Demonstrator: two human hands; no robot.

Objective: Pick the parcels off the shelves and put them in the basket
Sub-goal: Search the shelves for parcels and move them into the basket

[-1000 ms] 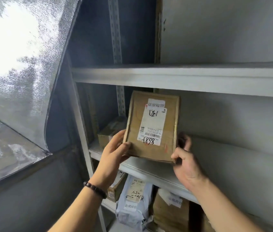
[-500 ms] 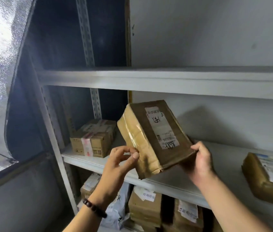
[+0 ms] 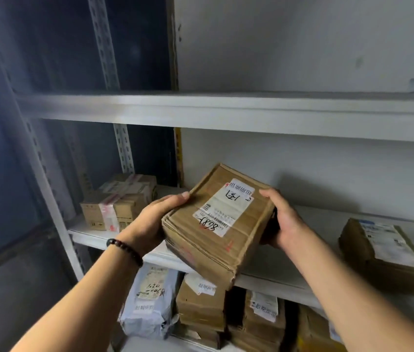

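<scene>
A flat brown cardboard parcel (image 3: 216, 222) with a white label marked in black and red pen is held between both hands in front of the middle shelf (image 3: 289, 280). My left hand (image 3: 154, 222) grips its left edge, thumb on top. My right hand (image 3: 281, 222) holds its right edge, fingers curled underneath. The parcel lies nearly flat, tilted toward me, clear of the shelf board. No basket is in view.
A taped brown box (image 3: 119, 201) sits at the shelf's left end and a brown parcel (image 3: 383, 252) at its right. Below stand a grey bag parcel (image 3: 150, 301) and several brown boxes (image 3: 201, 301). The upper shelf (image 3: 226, 110) runs overhead; a dark panel fills the left.
The parcel stood upright on the shelf, was tipped forward, and now lies nearly flat in both hands, pulled off the shelf toward me. My left hand closed fully on its edge.
</scene>
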